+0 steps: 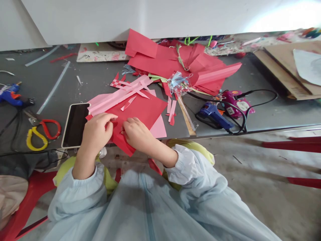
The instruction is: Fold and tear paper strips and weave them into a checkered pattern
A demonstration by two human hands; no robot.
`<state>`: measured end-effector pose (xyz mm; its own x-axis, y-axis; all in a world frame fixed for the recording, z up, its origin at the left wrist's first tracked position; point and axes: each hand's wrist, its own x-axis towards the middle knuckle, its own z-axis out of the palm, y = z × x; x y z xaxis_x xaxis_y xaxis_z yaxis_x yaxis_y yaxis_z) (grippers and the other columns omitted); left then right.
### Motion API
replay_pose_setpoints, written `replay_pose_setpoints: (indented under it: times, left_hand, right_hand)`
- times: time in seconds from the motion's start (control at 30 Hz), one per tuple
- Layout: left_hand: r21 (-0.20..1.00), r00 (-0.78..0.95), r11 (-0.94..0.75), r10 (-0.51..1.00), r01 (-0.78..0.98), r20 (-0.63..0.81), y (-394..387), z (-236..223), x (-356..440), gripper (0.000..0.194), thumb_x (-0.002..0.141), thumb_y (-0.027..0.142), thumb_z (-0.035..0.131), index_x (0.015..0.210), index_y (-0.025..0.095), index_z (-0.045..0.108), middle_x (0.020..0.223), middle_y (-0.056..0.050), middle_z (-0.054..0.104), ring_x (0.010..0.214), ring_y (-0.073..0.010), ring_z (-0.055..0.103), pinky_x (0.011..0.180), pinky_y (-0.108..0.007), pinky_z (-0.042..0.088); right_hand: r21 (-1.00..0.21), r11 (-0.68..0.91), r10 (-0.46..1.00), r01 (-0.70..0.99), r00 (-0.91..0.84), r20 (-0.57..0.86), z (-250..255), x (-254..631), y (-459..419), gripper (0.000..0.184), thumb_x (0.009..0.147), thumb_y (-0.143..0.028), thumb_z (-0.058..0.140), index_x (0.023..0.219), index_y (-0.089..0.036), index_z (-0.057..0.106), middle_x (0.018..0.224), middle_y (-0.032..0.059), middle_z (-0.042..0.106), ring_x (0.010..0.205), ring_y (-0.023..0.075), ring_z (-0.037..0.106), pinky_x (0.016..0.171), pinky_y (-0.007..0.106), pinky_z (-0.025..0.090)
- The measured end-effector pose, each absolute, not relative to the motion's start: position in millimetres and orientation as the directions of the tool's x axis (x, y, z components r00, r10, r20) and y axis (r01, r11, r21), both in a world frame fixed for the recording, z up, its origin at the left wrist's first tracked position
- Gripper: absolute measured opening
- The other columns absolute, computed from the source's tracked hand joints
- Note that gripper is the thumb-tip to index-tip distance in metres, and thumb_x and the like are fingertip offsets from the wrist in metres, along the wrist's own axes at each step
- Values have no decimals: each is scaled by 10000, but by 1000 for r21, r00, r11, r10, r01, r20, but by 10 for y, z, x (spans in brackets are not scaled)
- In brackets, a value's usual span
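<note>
A red sheet of paper [147,112] lies over pink paper [159,125] at the table's front edge, one corner hanging past it. My left hand [100,129] is closed, thumb and fingertips pinching red paper near the sheet's left side. Close by, my right hand [135,132] has its fingers curled down on the red paper, closed on it; the fingertips are partly hidden. Just beyond the hands are a small pink paper strip [128,103], a folded pink strip [110,102] and a red-and-pink woven paper piece [117,82].
Left of my hands lie a phone [75,125], scissors [51,129] and a blue glue gun [11,94]. Red paper [173,65] is heaped behind, with a blue tassel [178,80]. To the right are another glue gun [213,115], cables and cardboard [283,70].
</note>
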<state>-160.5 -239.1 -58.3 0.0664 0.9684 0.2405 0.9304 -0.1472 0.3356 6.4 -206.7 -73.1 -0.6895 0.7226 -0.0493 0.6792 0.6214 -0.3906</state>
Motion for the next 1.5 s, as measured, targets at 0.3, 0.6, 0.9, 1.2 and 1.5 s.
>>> replay_pose_setpoints:
  times: [0.3, 0.6, 0.9, 1.2, 1.5]
  left_hand:
    - [267, 198, -207, 978, 941, 59, -2370, -612, -1550, 344, 905, 189, 499, 1195, 159, 682, 1157, -123, 742, 1115, -303, 672, 990, -435, 527]
    - [377, 170, -201, 979, 904, 114, -2366, -613, -1531, 344, 863, 126, 506, 1150, 198, 681, 1065, -86, 738, 988, -244, 702, 838, -347, 549]
    - [468, 120, -353, 881, 810, 457, -2409, -546, -1513, 320, 910, 115, 527, 1195, 188, 653, 1014, -33, 740, 952, -155, 700, 935, -291, 546]
    - [301, 374, -404, 914, 864, 155, -2493, -494, -1801, 390, 744, 41, 473, 986, 204, 731, 1007, -63, 750, 1019, -255, 669, 945, -427, 522]
    - [246, 369, -381, 925, 891, 93, -2583, -574, -1847, 212, 824, 211, 593, 965, 235, 750, 979, -72, 737, 1061, -289, 649, 997, -500, 473]
  right_hand:
    - [-460, 591, 748, 662, -663, 7, -821, 91, -2066, 269, 1009, -196, 441, 1084, -71, 667, 1036, 176, 657, 949, 276, 593, 903, 381, 461]
    - [-599, 567, 747, 565, -659, 85, -845, 136, -1998, 140, 951, -180, 571, 979, -140, 703, 1164, 122, 681, 1056, 243, 593, 1007, 360, 439]
    - [-659, 473, 826, 585, -554, 101, -653, 350, -1837, 104, 880, -164, 632, 924, -183, 724, 933, 46, 773, 904, 213, 672, 790, 305, 463]
    - [-431, 60, 988, 901, 6, 152, -497, 1407, -1336, 94, 743, -171, 721, 828, -184, 758, 788, 85, 734, 769, 273, 643, 733, 375, 444]
    - [-290, 146, 936, 946, -37, 349, -594, 1609, -1498, 277, 838, -294, 603, 1003, -165, 783, 940, 161, 706, 885, 315, 629, 841, 459, 466]
